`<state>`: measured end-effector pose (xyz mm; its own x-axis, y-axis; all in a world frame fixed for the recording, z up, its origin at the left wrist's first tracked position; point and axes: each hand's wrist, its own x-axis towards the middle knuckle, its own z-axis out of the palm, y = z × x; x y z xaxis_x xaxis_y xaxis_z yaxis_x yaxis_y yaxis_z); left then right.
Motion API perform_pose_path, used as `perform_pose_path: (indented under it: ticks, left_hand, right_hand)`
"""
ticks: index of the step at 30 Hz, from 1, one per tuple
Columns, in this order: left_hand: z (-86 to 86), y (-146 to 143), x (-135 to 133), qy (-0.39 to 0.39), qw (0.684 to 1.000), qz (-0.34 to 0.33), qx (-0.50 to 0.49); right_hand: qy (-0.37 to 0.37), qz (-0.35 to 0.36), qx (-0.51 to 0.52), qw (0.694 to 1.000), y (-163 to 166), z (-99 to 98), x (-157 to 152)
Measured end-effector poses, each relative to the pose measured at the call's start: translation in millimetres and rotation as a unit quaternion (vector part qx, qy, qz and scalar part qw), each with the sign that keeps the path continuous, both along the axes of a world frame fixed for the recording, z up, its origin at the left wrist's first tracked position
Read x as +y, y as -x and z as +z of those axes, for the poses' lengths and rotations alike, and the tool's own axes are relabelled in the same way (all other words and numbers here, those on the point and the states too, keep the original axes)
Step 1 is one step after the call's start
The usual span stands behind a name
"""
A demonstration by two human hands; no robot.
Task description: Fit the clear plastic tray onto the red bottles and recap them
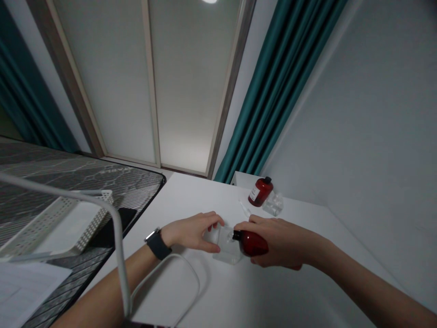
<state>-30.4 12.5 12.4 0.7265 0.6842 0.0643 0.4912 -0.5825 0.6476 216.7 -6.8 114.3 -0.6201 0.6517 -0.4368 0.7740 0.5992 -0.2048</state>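
My right hand (276, 239) is wrapped around a dark red bottle (254, 243), tipped onto its side with its black neck pointing left. The bottle's mouth is over a clear square-looking container (229, 248) on the white table. Curved around the container's left side is my left hand (198, 232), thumb and fingers on either side of it. A dark-banded watch (158, 243) is on the left wrist. I cannot make out any liquid leaving the bottle.
Farther back stand another red bottle (260, 191) with a black cap and a clear crinkled object (273, 203). A thin white item (245, 208) lies nearby. At left are a white basket (61, 223), paper (30, 289) and a white curved tube (118, 228) close to the camera.
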Motion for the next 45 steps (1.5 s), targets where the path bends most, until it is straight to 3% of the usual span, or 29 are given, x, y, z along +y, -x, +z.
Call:
perform_pose_path:
  ticks: [12,22,45]
  left_hand:
    - [-4.3,1.7,3.6,0.023,0.999,0.015,0.016]
    - [6.2,0.1,-1.9,0.019,0.999,0.027,0.013]
    - [0.5,-3.9,-1.4,0.001,1.000,0.013,0.012]
  right_hand:
    - [-0.001,0.009,0.003,1.000,2.2,1.0,0.8]
    - [0.007,0.002,0.001,1.000,3.9,3.3,0.1]
    - [0.001,-0.003,-0.007,1.000,4.9,1.8,2.7]
